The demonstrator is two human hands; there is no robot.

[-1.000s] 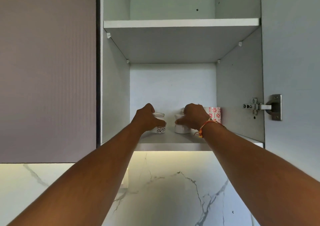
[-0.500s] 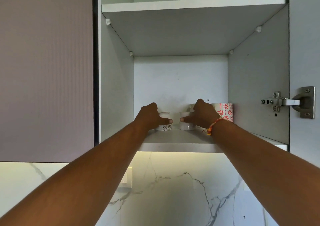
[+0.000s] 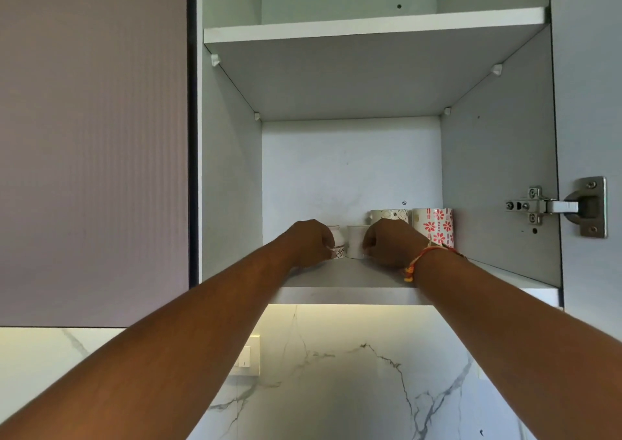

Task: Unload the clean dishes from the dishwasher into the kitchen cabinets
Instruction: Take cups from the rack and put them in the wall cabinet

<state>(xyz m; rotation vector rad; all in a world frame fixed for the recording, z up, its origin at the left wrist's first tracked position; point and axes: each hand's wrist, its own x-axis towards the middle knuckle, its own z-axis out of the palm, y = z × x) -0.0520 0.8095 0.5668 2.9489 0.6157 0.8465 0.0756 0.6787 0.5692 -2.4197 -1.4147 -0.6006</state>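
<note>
Two small white cups stand side by side on the lower cabinet shelf (image 3: pixel 336 295): one with a dark patterned band (image 3: pixel 339 249) and a plain one (image 3: pixel 356 245). My left hand (image 3: pixel 311 242) is curled just in front and left of the patterned cup, partly hiding it. My right hand (image 3: pixel 387 242), with a red-orange thread at the wrist, is curled just right of the plain cup. Neither hand visibly wraps a cup. Behind my right hand stand a dotted white mug (image 3: pixel 392 214) and a red-flowered mug (image 3: pixel 434 226).
The cabinet door (image 3: pixel 592 86) hangs open on the right, with a metal hinge (image 3: pixel 555 205). An upper shelf (image 3: pixel 370 26) spans the cabinet above. On the left is a closed ribbed door (image 3: pixel 94 136). Below are a lit marble backsplash (image 3: pixel 336 379) and a wall switch (image 3: pixel 247 360).
A second ago each hand gripped a cup on the shelf, then pushed it back with an outstretched index finger. Now both hands' fingers are curled in and the cups stand closer together.
</note>
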